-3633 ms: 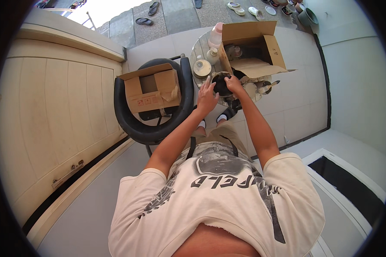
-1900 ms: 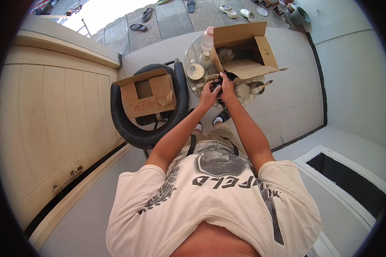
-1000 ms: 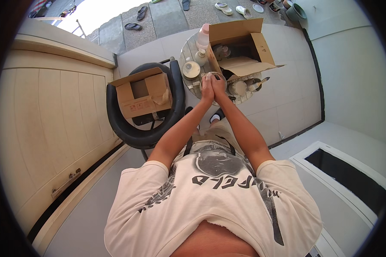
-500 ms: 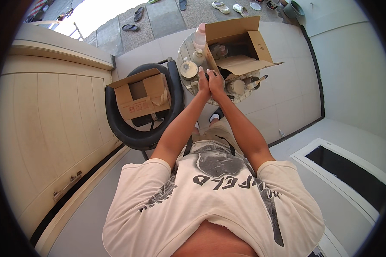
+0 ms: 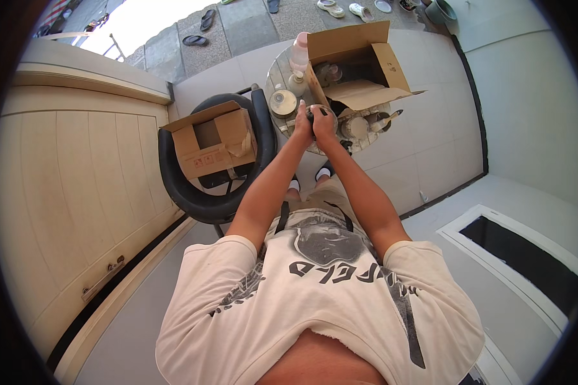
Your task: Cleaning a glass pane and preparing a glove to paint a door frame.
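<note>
Both hands meet over the near edge of a round slatted table (image 5: 291, 139). My left hand (image 5: 303, 123) and my right hand (image 5: 324, 123) close from either side around a small dark object (image 5: 311, 117), mostly covered by fingers, so its kind is unclear. Left of them stands a round tub with a pale top (image 5: 283, 103). Behind it are a clear pump bottle (image 5: 297, 84) and a pink-topped bottle (image 5: 300, 52). To the right of my hands sit a pale round jar (image 5: 354, 128) and a brush with a pale handle (image 5: 385, 122).
An open cardboard box (image 5: 358, 98) with clear items inside fills the table's far right. Another open box (image 5: 202, 160) rests on a black chair (image 5: 168, 183) at left. A wooden door (image 5: 77, 186) stands further left. Sandals (image 5: 195, 40) lie on the paving beyond.
My fingers have drawn in, the right hand's curling more around the dark object, which shows more between the hands now. The boxes and bottles stay put.
</note>
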### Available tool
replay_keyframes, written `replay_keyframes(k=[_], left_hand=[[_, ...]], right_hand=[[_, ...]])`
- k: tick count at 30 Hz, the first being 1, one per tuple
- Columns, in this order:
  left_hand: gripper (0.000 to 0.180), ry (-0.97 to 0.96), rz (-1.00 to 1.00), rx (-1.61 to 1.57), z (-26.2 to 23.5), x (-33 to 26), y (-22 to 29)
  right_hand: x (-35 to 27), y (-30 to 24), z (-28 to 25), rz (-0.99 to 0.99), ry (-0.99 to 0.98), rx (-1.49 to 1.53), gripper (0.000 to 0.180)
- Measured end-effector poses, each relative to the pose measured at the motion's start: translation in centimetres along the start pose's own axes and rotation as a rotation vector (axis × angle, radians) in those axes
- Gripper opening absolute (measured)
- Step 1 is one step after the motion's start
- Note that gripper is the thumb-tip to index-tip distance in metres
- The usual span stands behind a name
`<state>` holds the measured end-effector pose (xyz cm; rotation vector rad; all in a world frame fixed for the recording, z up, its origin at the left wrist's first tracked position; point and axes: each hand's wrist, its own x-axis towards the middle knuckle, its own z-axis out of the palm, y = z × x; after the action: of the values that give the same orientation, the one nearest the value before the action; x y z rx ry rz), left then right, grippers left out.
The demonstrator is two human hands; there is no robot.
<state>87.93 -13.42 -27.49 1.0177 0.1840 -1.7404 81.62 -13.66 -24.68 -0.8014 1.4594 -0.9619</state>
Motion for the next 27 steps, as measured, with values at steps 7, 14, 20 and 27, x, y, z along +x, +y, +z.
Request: replay_keyframes(k=[7,14,20,27], left_hand=[[0.065,0.07,-0.013,0.141,-2.2,2.7,-0.3],[0.059,-0.034,0.135,0.215,-4.9,5.0,-0.3],[0.056,-0.126,0.282,0.364,-3.2,1.7,-0.6],[0.052,-0.002,0.384,0.691,-2.8,-1.0,-0.3]], right_hand=[[1.2,1.2,0.2,0.034,-0.006,0.22,0.02],[1.0,0.1,0.7,0.16,-0.116,0.393,0.018],[2.8,1.7,-1.3,0.205,-0.123,0.544,0.016],[3.0,2.1,-1.0,-0.034,-0.137,0.23,0.019]])
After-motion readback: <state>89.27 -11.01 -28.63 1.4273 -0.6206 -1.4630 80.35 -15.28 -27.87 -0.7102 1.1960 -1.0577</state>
